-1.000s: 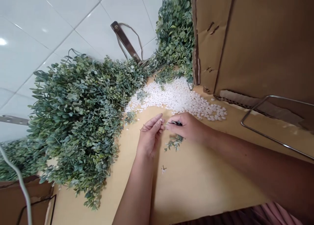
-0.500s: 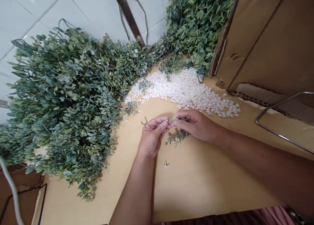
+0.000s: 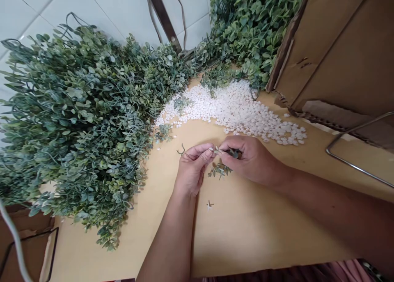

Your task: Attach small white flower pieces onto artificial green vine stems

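My left hand is closed in a pinch, with a small white piece at its fingertips. Fingertip to fingertip with it, my right hand grips a green artificial leaf sprig, whose tip points toward the white piece. Whether the two pieces touch is too small to tell. Just below my hands is a leafy bit of greenery; I cannot tell if it belongs to the held sprig. A tiny star-shaped stem piece lies on the tan table nearer to me.
Loose white pieces spread behind my hands. A big heap of artificial greenery is at left, more greenery at the back. On the right stand a cardboard box and a bent metal wire. A short curved stem lies by my left hand.
My right hand's fingers have shifted on the sprig and its tip shows more clearly between my hands. My left hand keeps its pinch. The view has moved slightly.
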### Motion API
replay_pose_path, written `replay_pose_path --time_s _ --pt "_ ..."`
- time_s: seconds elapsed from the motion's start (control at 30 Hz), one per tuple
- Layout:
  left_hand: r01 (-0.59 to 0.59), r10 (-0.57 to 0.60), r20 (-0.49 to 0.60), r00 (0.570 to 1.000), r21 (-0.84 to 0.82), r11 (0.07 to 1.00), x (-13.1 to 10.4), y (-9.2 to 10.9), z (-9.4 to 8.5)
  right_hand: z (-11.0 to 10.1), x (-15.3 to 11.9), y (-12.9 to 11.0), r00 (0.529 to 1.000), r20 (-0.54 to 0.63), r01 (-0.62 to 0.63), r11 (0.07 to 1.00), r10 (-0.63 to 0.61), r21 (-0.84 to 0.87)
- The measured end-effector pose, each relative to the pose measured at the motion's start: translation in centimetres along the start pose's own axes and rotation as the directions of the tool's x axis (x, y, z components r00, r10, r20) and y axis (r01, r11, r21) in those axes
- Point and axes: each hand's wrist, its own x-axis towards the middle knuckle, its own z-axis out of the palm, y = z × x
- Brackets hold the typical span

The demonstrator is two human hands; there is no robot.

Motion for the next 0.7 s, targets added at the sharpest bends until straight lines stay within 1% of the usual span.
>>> replay_pose_path --time_s 0.1,0.27,0.57,0.7 --pt "0.003 -0.003 0.006 1.0 0.005 1.0 -0.05 -0.1 0.03 0.0 -0.06 -0.04 0.999 -0.017 0.04 0.999 -0.041 -0.037" --pt "-0.012 0.012 -0.001 1.0 0.006 1.0 0.04 -0.13 0.06 -0.01 -0.14 -0.1 0.995 -0.005 0.095 0.993 -0.095 -0.074" --pt "-0.013 0.013 0.018 1.0 0.013 1.0 0.09 -0.2 0.0 0.08 -0.26 -0.14 0.996 -0.028 0.087 0.991 -0.09 -0.1" --pt "-0.015 0.015 0.019 1.0 0.009 1.0 0.09 -0.22 -0.03 0.1 -0.29 -0.14 0.997 -0.034 0.062 0.992 -0.066 -0.106"
